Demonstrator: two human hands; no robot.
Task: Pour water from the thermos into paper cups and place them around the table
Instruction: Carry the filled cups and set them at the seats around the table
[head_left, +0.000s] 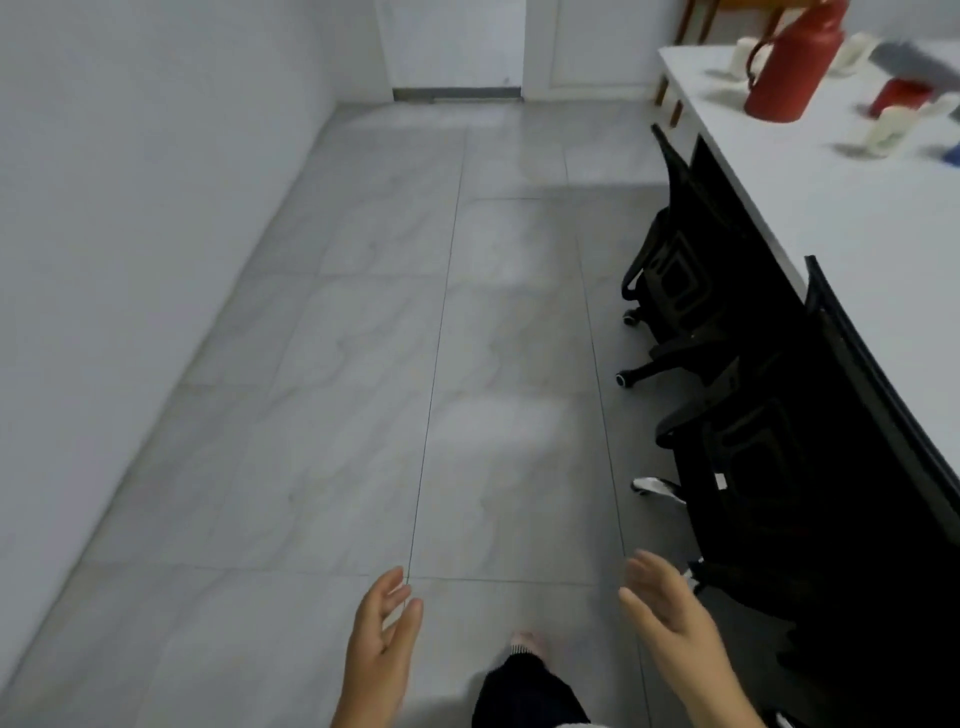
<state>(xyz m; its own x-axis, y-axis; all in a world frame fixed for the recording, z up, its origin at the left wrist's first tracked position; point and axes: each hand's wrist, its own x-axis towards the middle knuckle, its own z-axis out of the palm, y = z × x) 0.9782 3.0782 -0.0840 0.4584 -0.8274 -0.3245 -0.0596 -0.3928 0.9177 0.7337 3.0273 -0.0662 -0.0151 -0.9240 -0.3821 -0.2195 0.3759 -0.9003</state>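
Note:
A red thermos (792, 62) with a handle stands upright near the far corner of the white table (852, 228) at the upper right. White paper cups sit around it, one behind it (744, 52) and blurred ones to its right (893, 130). A small red lid or cup (898, 93) lies beside them. My left hand (382, 639) and my right hand (670, 613) hang low over the floor, far from the table, fingers relaxed and holding nothing.
Two black office chairs (680, 280) (748, 467) are pushed in along the table's near side. Grey tiled floor (415, 338) stretches ahead to a white wall and door (457, 47). A wall runs along the left. My leg (524, 686) shows at the bottom.

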